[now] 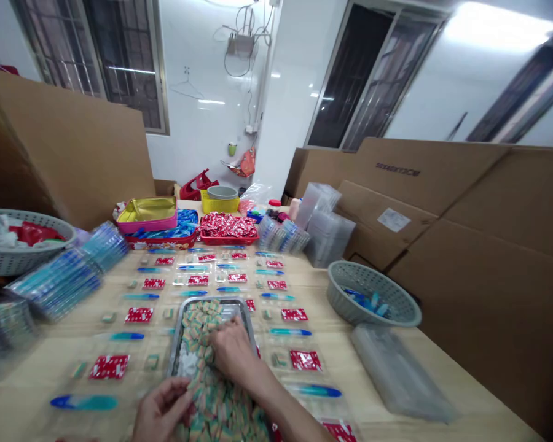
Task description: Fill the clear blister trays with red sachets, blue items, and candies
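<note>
A metal tray [245, 304] full of small green and tan striped blocks [201, 319] stands in front of me on the table. My right hand [233, 348] reaches into it, fingers curled down among the blocks; what they grip is hidden. At the tray's near left edge is my left hand [163, 408], thumb and fingers drawn together; anything between them is too small to make out. Around the tray lie rows of clear plastic trays, each with a blue pen [83, 402], a red patterned packet [109, 367] and small striped blocks.
Right: a grey basket [373, 270] of blue pieces and a stack of clear plastic sleeves [399, 371]. Left: stacked clear packs [58, 279] and another grey basket [23, 255]. At the back, a red tray of packets [229, 226] sits beside a pink-rimmed tin [150, 215]. Cardboard [419, 196] walls both sides.
</note>
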A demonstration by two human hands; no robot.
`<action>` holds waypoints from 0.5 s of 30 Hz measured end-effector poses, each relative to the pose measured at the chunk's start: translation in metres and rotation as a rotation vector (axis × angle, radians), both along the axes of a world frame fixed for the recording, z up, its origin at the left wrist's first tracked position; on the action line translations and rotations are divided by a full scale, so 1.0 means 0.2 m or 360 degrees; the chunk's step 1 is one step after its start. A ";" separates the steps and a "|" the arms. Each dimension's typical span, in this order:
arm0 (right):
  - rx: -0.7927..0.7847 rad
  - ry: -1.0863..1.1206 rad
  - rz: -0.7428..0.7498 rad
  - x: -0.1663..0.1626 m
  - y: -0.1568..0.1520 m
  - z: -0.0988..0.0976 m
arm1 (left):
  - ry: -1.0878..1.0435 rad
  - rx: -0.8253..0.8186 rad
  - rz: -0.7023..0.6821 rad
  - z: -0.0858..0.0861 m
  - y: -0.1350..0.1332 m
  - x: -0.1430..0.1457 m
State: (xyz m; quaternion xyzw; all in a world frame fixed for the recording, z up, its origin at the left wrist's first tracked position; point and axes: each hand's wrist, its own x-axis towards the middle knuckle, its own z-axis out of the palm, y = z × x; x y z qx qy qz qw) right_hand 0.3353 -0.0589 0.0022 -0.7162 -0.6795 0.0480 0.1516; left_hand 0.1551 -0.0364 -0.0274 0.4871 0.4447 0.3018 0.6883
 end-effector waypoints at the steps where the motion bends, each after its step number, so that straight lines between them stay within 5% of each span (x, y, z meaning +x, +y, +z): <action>1: 0.0011 0.0190 -0.0037 0.00 -0.02 0.04 | -0.0020 -0.0011 0.0043 0.02 0.00 0.01; 7: -0.0098 0.1852 0.0120 -0.01 -0.14 0.13 | -0.0168 -0.0023 0.0110 0.14 -0.02 0.09; 15: 0.0018 0.1669 -0.0039 -0.09 -0.20 0.09 | -0.0194 -0.0036 0.0043 0.15 -0.07 0.07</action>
